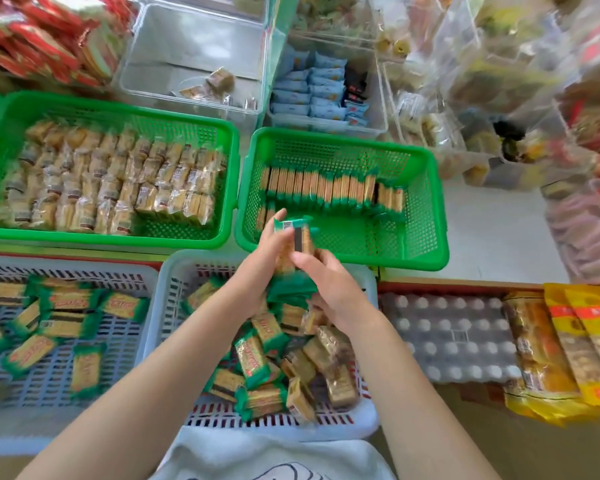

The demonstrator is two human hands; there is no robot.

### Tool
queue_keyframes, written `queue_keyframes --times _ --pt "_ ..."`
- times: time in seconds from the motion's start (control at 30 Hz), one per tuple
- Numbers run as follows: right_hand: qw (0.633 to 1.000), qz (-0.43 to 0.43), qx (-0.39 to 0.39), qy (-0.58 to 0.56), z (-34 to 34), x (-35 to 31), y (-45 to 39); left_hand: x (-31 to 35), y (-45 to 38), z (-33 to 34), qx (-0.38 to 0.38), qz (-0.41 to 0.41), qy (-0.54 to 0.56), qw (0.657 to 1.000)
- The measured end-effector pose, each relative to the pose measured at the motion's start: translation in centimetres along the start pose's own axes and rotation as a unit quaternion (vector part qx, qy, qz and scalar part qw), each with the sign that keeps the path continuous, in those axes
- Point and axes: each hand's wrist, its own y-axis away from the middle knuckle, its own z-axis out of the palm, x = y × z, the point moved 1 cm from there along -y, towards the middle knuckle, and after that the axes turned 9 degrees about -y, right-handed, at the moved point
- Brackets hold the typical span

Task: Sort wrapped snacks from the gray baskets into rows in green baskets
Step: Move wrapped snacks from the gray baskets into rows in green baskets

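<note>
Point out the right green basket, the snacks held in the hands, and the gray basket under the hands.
Right green basket [426, 261]: head view, front right rim.
Held snacks [300, 237]: head view, upper wrapper between both hands.
Gray basket [168, 292]: head view, left wall.

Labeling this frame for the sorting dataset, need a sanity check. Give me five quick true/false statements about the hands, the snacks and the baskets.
1. Both hands hold a stack of green-wrapped snacks between them. True: the left hand and the right hand grip it together.
2. The right green basket is packed full. False: it holds one full row along the far side, a second row only just begun at the left, and bare floor in front.
3. The left green basket holds clear-wrapped snacks in rows. True.
4. The gray basket under the hands is empty. False: loose snacks are piled in it.
5. The clear bin behind the green baskets is heaped to the brim. False: only a few packets lie in it.
</note>
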Motion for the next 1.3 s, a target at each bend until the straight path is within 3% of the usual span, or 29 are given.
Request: queue_keyframes --times 0.03,0.1,0.17,0.23,0.27,0.33,0.5,0.73,0.87,1.0,1.07,1.13,1.23,1.3 --pt "1.000 -0.008 0.016 0.015 -0.9 -0.7 -1.1 0.0 -0.7 0.0 -0.001 0.017 -0.016 1.000" --pt "0.998 -0.030 0.053 0.023 -2.2 -2.5 -3.6 -0.3 -2.3 -1.1 0.090 0.090 -0.191 0.973" --pt "0.991 -0.063 0.108 0.039 -3.1 -4.1 -6.3 -1.7 -4.5 -3.2 0.220 0.130 -0.453 0.854" --pt "0.983 -0.081 0.143 0.082 -3.5 -5.3 -9.1 -3.8 -6.1 -4.8 0.223 0.087 -0.610 0.755" --pt "0.978 -0.074 0.153 0.124 -3.5 -5.5 -10.7 -4.9 -6.5 -5.2 0.200 0.067 -0.655 0.725" --pt "0.961 -0.016 0.157 0.228 -2.9 -5.3 -13.5 -6.5 -6.7 -5.4 0.182 0.079 -0.690 0.697" --pt "0.906 0.071 0.162 0.385 -1.3 -2.5 -17.2 -7.1 -6.9 -5.8 0.200 0.099 -0.689 0.689" --pt "0.898 0.048 0.151 0.410 -0.8 -1.5 -18.6 -7.0 -6.7 -5.8 0.191 0.086 -0.701 0.682" --pt "0.898 0.064 0.105 0.422 -1.9 -2.2 -17.1 -7.2 -6.5 -5.8 0.186 0.093 -0.705 0.678" --pt "0.922 -0.084 0.120 0.360 -2.3 -2.6 -12.1 -6.7 -6.4 -6.0 0.163 0.078 -0.705 0.686" --pt "0.930 -0.161 0.120 0.307 -2.8 -1.2 -8.5 -6.9 -5.6 -5.8 0.139 0.087 -0.730 0.663" --pt "0.927 -0.211 0.129 0.281 -3.5 0.9 -5.2 -8.1 -3.8 -5.0 0.125 0.146 -0.735 0.650" --pt "0.929 -0.177 0.162 0.282 -5.2 4.9 -3.1 -10.8 -0.6 -3.5 0.114 0.220 -0.692 0.678" --pt "0.925 -0.081 0.157 0.337 -6.6 8.1 -3.4 -12.3 0.6 -3.0 0.086 0.157 -0.662 0.728"
